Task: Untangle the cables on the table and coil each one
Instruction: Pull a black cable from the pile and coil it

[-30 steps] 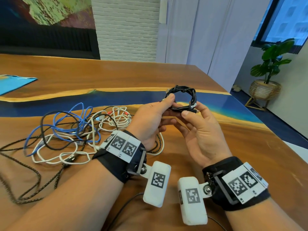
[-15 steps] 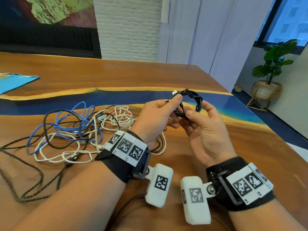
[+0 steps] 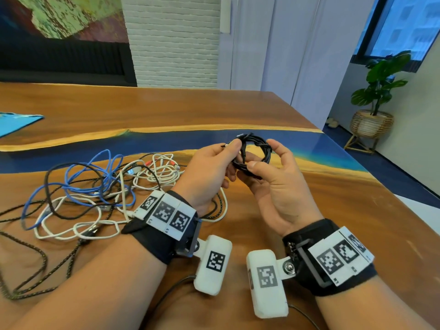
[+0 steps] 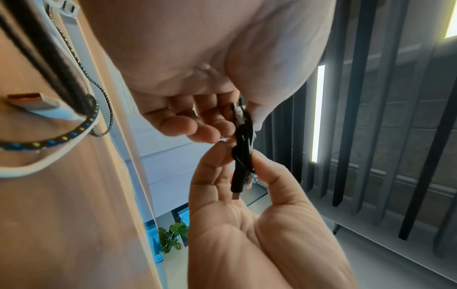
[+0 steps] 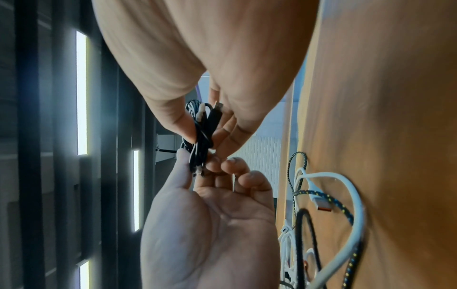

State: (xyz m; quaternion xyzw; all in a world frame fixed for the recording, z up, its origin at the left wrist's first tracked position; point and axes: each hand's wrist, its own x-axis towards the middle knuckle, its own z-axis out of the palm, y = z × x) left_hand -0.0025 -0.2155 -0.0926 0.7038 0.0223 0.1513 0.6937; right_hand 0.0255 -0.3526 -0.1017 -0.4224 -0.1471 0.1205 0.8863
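Note:
A small black cable coil is held above the table between both hands. My left hand pinches its left side with thumb on top, and my right hand pinches the lower right, index finger curled over the rim. In the left wrist view the black cable coil is edge-on with a plug end hanging toward the right palm. In the right wrist view the black cable coil sits between both sets of fingertips. On the table to the left lies a tangle: a blue cable, white cables, a black cable and a braided cable.
The wooden table has a blue resin band across it and its edge runs close on the right. A blue mat lies at the far left. A potted plant stands on the floor beyond the right edge.
The black coil has been turned between the fingers, from lying flatter to facing me as a ring. Both hands kept hold of it and stayed in the same area.

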